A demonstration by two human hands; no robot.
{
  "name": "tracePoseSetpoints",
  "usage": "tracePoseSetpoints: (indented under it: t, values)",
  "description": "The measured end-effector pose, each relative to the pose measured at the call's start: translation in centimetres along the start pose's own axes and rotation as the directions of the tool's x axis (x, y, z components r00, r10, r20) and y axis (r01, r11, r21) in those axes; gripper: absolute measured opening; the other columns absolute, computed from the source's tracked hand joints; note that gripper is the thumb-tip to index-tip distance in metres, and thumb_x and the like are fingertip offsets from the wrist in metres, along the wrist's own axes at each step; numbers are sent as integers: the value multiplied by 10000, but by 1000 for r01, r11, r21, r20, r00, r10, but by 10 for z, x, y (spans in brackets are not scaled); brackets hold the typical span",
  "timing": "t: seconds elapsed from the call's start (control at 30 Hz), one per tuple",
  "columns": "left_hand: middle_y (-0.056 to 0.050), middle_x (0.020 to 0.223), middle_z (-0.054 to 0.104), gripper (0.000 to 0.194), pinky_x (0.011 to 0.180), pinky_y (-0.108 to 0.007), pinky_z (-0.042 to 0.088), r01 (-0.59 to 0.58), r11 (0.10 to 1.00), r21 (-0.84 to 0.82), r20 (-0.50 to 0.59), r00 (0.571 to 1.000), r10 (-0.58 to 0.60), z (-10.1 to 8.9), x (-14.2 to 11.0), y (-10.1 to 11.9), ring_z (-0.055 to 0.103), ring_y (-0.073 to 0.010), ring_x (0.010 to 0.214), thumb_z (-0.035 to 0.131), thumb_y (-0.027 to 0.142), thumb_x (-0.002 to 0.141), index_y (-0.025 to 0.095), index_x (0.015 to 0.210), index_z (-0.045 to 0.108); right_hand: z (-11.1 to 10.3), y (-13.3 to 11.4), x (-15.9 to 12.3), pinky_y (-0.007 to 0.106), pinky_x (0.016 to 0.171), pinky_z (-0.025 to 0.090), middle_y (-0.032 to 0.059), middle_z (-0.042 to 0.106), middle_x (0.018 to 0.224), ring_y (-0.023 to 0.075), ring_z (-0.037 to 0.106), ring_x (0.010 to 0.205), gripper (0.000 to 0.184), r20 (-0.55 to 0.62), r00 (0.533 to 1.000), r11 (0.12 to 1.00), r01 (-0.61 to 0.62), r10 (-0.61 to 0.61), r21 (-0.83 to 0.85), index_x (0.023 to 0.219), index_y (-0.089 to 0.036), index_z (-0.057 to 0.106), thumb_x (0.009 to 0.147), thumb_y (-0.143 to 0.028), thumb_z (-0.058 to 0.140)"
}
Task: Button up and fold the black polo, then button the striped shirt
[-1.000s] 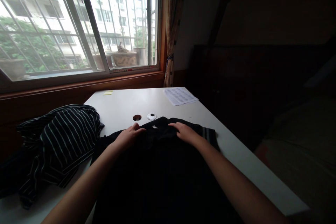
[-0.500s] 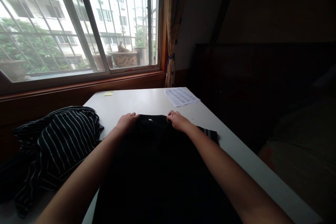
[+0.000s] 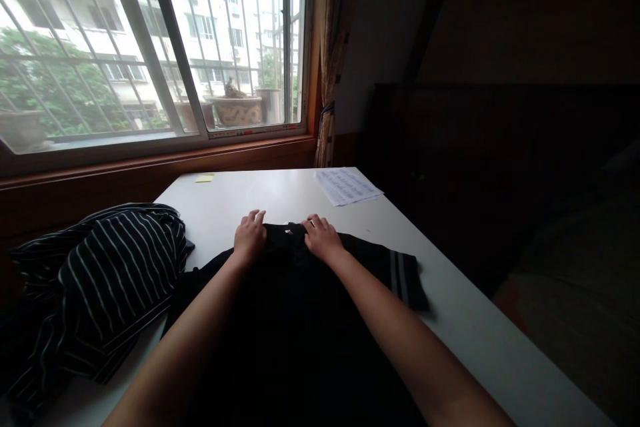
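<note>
A black short-sleeved shirt [image 3: 300, 320] lies spread over the table, its collar end away from me and its lower part towards me. A small white label [image 3: 289, 232] shows inside the neckline. At the left side of the collar my left hand [image 3: 250, 237] rests on the cloth, fingers raised and apart. My right hand [image 3: 323, 238] has its fingers bent over the right side of the collar, gripping the cloth. Two grey stripes mark the right sleeve [image 3: 407, 278]. My left forearm covers part of the left sleeve.
A heap of black-and-white striped cloth [image 3: 117, 273] lies left of the shirt on the white table [image 3: 260, 190]. Printed sheets [image 3: 347, 185] lie at the far right corner, and a yellow note [image 3: 205, 178] at the far left. Beyond stands a barred window [image 3: 240, 47] with a curtain [image 3: 327, 107].
The shirt's collar has come down flat on the table, and its shoulders and right sleeve show more. My hands have moved closer together, and my left fingers have loosened from the cloth.
</note>
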State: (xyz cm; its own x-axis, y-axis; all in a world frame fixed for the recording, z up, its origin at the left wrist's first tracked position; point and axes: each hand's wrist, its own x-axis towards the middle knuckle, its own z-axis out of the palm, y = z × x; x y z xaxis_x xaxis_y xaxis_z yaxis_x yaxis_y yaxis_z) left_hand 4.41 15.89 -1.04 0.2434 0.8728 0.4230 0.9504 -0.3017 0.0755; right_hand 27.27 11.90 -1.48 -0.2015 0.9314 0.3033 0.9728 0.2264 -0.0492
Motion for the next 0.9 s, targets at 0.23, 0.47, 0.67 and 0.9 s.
tracePoseSetpoints:
  t: [0.23,0.47,0.67,0.9]
  values:
    - [-76,1193,604,309,1011,-418,461,-192,931,-312,-139,978,156,-30,-53,1,531,-261,1140,483,140,894,228,1165,601,27,17,-18,377,996,444,110,503,1343,245,523,1137,382,-142,990,983,9,17,183,1323,-215,505,943,-252,482]
    - [-84,1303,559,354,1068,-456,406,-102,983,-150,79,990,115,-38,-107,-66,490,-272,1225,461,322,962,230,1291,556,26,48,-31,376,997,437,105,592,1196,242,541,1098,289,-150,989,972,42,-7,231,1196,-195,568,914,-227,517]
    - [-109,1242,569,427,936,-401,464,54,994,91,157,985,-68,-43,-125,-98,513,-288,1159,407,384,991,230,1381,488,20,80,-44,357,1001,416,95,611,1161,237,539,1086,256,-103,995,986,21,-4,167,1144,-202,633,931,-258,504]
    - [-128,1157,621,430,631,-313,483,86,959,269,283,945,-164,-56,-128,-103,651,-261,919,243,311,1031,182,1362,486,18,96,-52,379,995,415,89,598,1227,246,522,1123,305,-76,997,993,5,3,115,1206,-234,641,943,-295,498]
